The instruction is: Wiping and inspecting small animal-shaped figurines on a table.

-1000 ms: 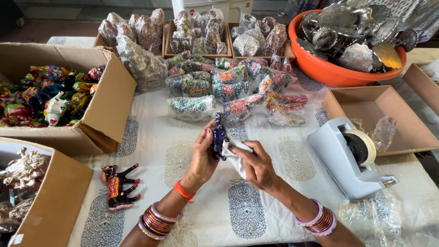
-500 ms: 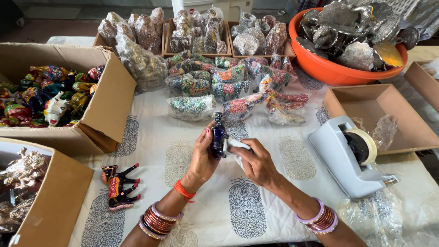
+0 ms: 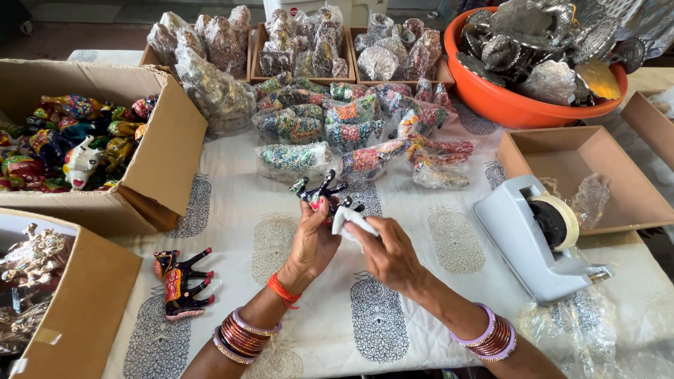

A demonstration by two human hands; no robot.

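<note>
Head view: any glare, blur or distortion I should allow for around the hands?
Head view: soft, even light; the left hand, right hand and the dark horse figurine in their grip are sharp, with faint shadows; glare sits on the plastic-wrapped figurines and the silver pieces in the orange tub; the wide lens bows the box edges near the frame border.

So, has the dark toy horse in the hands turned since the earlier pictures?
Yes. The toy horse stood upright before; now it is tipped level, legs pointing toward the wrapped figures, while the tape dispenser kept its place.
</note>
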